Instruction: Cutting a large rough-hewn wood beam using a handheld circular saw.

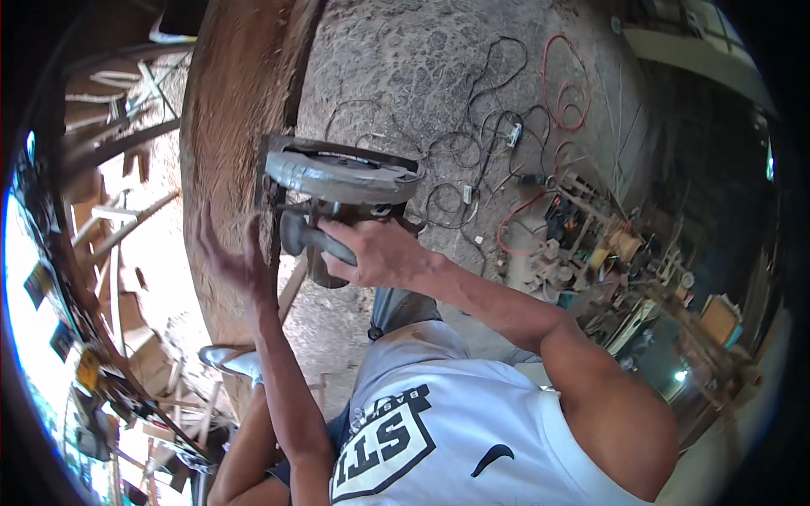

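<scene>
My right hand [380, 253] is wrapped around the rear handle of a circular saw [342, 179] with a worn grey blade guard. The saw is at the right edge of a long, thick reddish-brown wooden slab [224, 110], its base plate overlapping that edge. Its blade is mostly hidden by the guard. Just left of the saw, my left hand [234, 263] is over the slab, slightly smeared by motion. Its thumb and fingers are apart and nothing is in them. Whether it touches the wood I cannot tell.
Tangled black cords [481, 160] and a red cord [564, 105] lie on the rough ground beyond the saw. A heap of tools and parts [591, 244] is at the right. Scrap wood [114, 223] is piled at the left. My foot [232, 358] is beside the slab.
</scene>
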Tool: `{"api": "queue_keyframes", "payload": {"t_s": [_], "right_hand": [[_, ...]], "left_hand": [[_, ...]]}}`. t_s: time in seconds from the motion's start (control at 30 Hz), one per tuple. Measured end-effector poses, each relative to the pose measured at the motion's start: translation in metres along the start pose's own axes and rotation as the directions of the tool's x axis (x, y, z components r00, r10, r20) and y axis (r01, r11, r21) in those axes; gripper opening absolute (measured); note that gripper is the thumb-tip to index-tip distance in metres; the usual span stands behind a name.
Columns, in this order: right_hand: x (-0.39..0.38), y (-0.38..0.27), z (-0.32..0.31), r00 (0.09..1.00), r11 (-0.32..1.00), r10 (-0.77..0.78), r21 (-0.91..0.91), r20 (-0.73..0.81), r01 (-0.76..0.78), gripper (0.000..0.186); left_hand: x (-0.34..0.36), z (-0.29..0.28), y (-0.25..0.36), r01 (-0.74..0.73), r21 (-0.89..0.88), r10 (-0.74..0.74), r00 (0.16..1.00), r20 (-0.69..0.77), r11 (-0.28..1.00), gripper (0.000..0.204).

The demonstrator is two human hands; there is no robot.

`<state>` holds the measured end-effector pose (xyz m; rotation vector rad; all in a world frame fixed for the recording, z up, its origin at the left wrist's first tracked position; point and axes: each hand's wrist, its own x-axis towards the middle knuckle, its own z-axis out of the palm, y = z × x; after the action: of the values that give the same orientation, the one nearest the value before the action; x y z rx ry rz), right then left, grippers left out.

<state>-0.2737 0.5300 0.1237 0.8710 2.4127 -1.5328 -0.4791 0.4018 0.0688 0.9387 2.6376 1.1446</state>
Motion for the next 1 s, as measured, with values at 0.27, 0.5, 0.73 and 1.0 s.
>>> {"api": "queue_keyframes", "payload": {"t_s": [0.27, 0.5, 0.73, 1.0], "right_hand": [[0.000, 0.007, 0.004, 0.998, 0.998, -0.061, -0.012, 0.033, 0.062, 0.050], [0.003, 0.008, 0.005, 0.986, 0.967, -0.155, -0.216, -0.061, 0.139, 0.046], [0.005, 0.012, -0.002, 0.998, 0.972, -0.043, -0.229, 0.038, 0.051, 0.049], [0.008, 0.009, -0.006, 0.995, 0.991, -0.078, -0.106, 0.059, 0.084, 0.042]], "left_hand": [[0.057, 0.045, 0.185, -0.417, -0.173, 0.434, 0.690, 0.580, 0.892, 0.017], [0.028, 0.134, 0.170, -0.687, 0.014, 0.326, 0.362, 0.873, 0.727, 0.019], [0.044, 0.103, 0.153, -0.519, -0.095, 0.418, 0.554, 0.720, 0.850, 0.020], [0.049, 0.059, 0.129, 0.116, 0.047, -0.125, 0.905, 0.407, 0.992, 0.070]]}}
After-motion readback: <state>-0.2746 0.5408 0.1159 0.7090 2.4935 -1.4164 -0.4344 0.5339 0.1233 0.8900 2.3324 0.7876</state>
